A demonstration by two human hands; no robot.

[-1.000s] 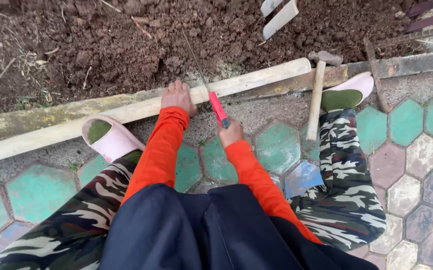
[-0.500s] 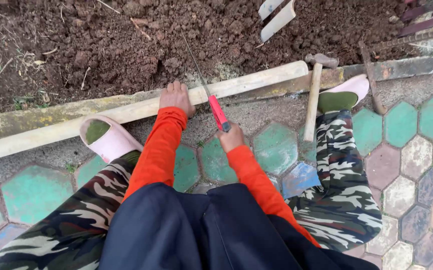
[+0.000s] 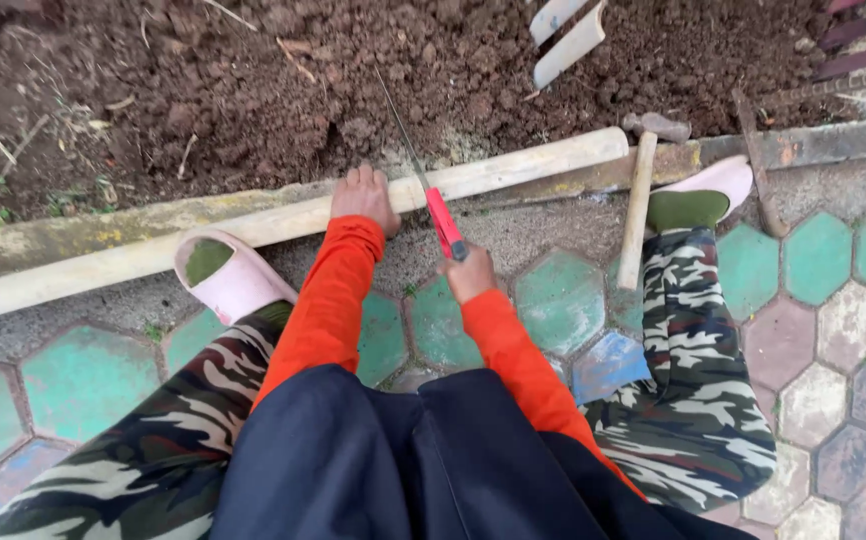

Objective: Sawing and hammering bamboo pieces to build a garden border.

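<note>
A long pale bamboo pole [image 3: 513, 165] lies along the concrete curb [image 3: 73, 238], from lower left to upper right. My left hand [image 3: 361, 195] presses flat on the pole near its middle. My right hand [image 3: 469, 272] grips the red handle of a narrow hand saw [image 3: 423, 178], whose thin blade crosses the pole just right of my left hand and points out over the soil. Both sleeves are orange.
A wooden-handled hammer [image 3: 639, 200] leans across the curb by my right foot. Pink slippers [image 3: 225, 278] and camouflage trousers flank the arms. Dark loose soil [image 3: 253, 90] fills the top; split bamboo pieces [image 3: 568, 35] lie on it. Coloured hexagonal paving [image 3: 833, 330] lies below.
The saw has slid slightly along its cut, with my right hand drawn a little back toward me. My left hand stays on the pole.
</note>
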